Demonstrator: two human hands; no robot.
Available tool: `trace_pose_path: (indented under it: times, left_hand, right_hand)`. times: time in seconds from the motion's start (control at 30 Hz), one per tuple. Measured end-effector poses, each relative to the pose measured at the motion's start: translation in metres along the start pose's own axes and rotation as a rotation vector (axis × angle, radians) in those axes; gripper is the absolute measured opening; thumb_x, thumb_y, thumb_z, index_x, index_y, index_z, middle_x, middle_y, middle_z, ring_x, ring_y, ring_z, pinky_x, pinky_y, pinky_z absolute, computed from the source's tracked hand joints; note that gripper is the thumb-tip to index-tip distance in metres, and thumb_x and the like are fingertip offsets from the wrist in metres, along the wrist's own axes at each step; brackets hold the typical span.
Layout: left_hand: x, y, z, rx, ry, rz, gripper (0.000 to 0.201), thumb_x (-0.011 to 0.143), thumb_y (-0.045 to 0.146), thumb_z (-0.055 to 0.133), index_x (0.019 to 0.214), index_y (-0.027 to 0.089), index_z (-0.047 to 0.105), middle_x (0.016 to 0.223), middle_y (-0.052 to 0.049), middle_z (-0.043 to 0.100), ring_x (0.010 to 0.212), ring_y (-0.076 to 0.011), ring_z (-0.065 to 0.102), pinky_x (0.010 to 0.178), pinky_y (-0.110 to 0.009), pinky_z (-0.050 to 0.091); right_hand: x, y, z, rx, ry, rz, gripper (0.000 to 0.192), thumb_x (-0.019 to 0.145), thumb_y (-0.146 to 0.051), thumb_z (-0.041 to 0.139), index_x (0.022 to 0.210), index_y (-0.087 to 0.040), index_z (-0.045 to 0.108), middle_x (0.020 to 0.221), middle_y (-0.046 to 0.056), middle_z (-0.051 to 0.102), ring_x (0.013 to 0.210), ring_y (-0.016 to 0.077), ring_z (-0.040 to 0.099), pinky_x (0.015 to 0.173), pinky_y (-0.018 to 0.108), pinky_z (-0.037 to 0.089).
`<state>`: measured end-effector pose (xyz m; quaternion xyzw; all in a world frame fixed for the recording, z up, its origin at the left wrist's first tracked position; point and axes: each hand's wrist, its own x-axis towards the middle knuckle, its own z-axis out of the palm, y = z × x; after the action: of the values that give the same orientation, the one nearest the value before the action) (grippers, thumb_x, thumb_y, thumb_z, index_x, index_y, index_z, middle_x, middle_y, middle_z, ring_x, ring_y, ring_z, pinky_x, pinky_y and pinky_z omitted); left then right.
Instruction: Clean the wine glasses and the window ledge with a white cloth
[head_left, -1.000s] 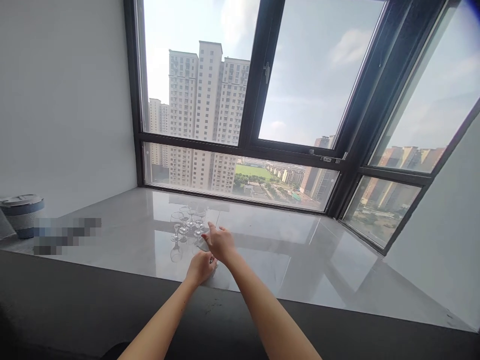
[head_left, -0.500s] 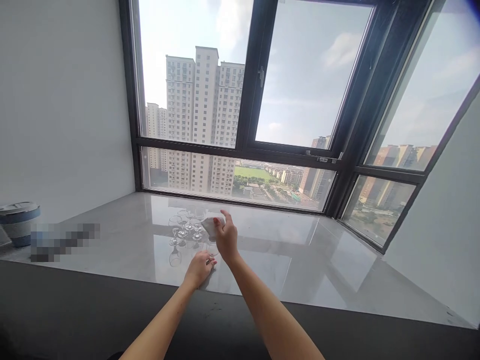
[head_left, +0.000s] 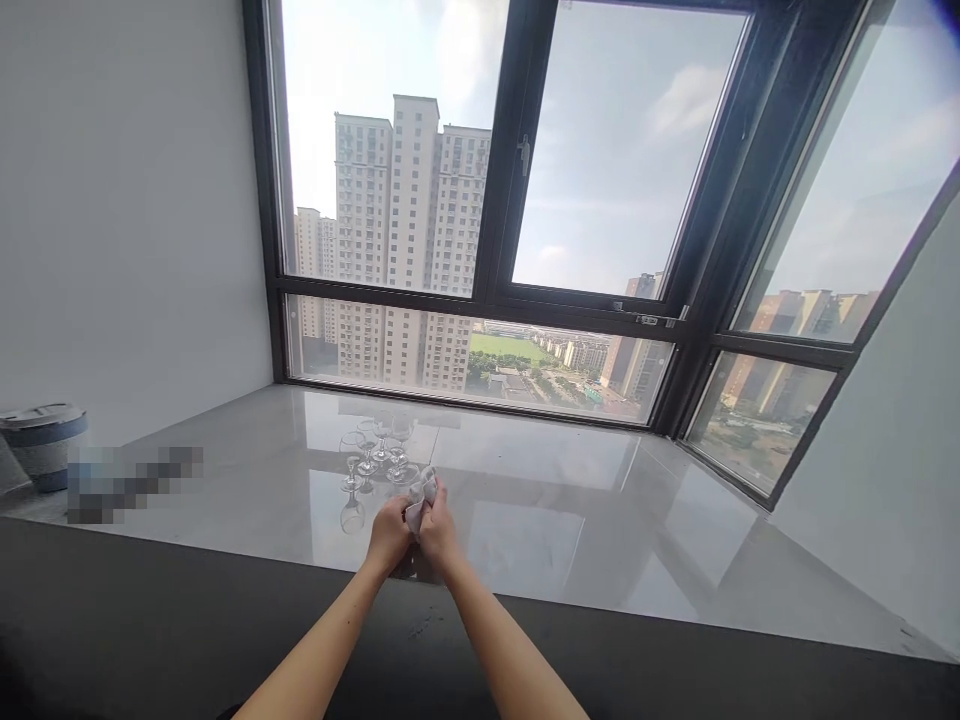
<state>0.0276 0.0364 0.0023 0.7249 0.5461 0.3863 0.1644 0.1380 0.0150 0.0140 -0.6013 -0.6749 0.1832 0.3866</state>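
The left hand [head_left: 389, 537] and right hand [head_left: 438, 530] meet at lower centre of the frame, fingers curled and pressed together around a white cloth [head_left: 419, 497] bunched against a wine glass [head_left: 412, 478]. How much of the glass each hand grips cannot be told. 4 or so more glasses [head_left: 373, 448] stand just beyond, on the glossy grey sill [head_left: 570, 520]. A round blue-banded container [head_left: 41, 440] sits at far left. Judged step: wiping 1 glass. The next move calls for a light, steady grip on thin glass.
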Motion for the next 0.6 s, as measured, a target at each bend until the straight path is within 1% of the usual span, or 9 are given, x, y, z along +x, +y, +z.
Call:
trace_pose_path:
  times: [0.07,0.13,0.2,0.27,0.33,0.43,0.53,0.6]
  left_hand:
    - [0.002,-0.006,-0.001,-0.114,0.037,-0.012,0.022,0.084,0.021,0.051,0.097,0.018,0.069,0.104,-0.008,0.070,0.095,-0.0170,0.063,0.084,-0.025,0.045]
    - [0.004,-0.013,0.000,-0.196,0.073,-0.060,0.023,0.083,0.026,0.053,0.096,0.017,0.069,0.103,-0.008,0.071,0.096,-0.0191,0.065,0.084,-0.028,0.047]
    - [0.006,-0.021,0.002,-0.309,0.085,-0.128,0.028,0.081,0.035,0.055,0.097,0.015,0.068,0.098,-0.009,0.072,0.092,-0.0207,0.067,0.079,-0.028,0.050]
    - [0.008,-0.028,0.003,-0.444,0.079,-0.207,0.036,0.080,0.043,0.056,0.097,0.013,0.068,0.089,-0.009,0.073,0.085,-0.0210,0.068,0.072,-0.027,0.051]
    - [0.010,-0.033,0.002,-0.563,0.077,-0.255,0.040,0.076,0.048,0.060,0.091,0.012,0.067,0.084,-0.009,0.073,0.081,-0.0206,0.068,0.067,-0.027,0.051]
    - [0.012,-0.037,0.001,-0.687,0.139,-0.254,0.036,0.069,0.047,0.069,0.078,0.013,0.065,0.090,-0.011,0.072,0.084,-0.0198,0.068,0.071,-0.026,0.053]
    - [0.012,-0.035,0.003,-0.686,0.209,-0.268,0.026,0.075,0.041,0.066,0.075,0.015,0.064,0.092,-0.011,0.072,0.091,-0.0191,0.068,0.077,-0.026,0.054]
    - [0.010,-0.032,0.010,-0.577,0.192,-0.260,0.024,0.081,0.040,0.060,0.079,0.017,0.065,0.090,-0.010,0.072,0.089,-0.0175,0.068,0.075,-0.025,0.055]
  right_hand:
    - [-0.005,-0.003,0.010,0.026,0.002,-0.010,0.064,0.091,-0.011,0.025,0.152,-0.014,0.006,0.124,0.015,0.062,0.110,0.0186,0.063,0.086,0.028,0.049]
    - [-0.009,-0.005,0.016,0.054,0.013,-0.009,0.068,0.089,-0.010,0.026,0.153,-0.013,0.003,0.123,0.015,0.063,0.108,0.0192,0.064,0.085,0.028,0.049]
    - [-0.012,-0.005,0.020,0.087,0.033,0.000,0.069,0.089,-0.011,0.027,0.153,-0.012,0.001,0.122,0.015,0.063,0.109,0.0194,0.063,0.085,0.028,0.049]
    - [-0.014,-0.004,0.023,0.136,0.063,0.009,0.067,0.091,-0.013,0.029,0.152,-0.012,0.003,0.121,0.016,0.063,0.109,0.0203,0.063,0.086,0.029,0.048]
    - [-0.014,-0.002,0.024,0.174,0.083,0.023,0.064,0.092,-0.016,0.029,0.152,-0.012,0.006,0.118,0.016,0.064,0.106,0.0214,0.064,0.085,0.030,0.049]
    - [-0.014,-0.001,0.024,0.189,0.108,0.029,0.060,0.094,-0.019,0.028,0.151,-0.012,0.009,0.118,0.015,0.065,0.105,0.0201,0.064,0.085,0.029,0.048]
    - [-0.013,-0.002,0.022,0.196,0.118,0.018,0.060,0.094,-0.020,0.029,0.150,-0.014,0.008,0.123,0.014,0.063,0.108,0.0179,0.063,0.088,0.028,0.047]
    - [-0.013,-0.003,0.022,0.233,0.133,0.024,0.062,0.093,-0.021,0.031,0.150,-0.016,0.008,0.124,0.014,0.062,0.108,0.0188,0.063,0.088,0.030,0.048]
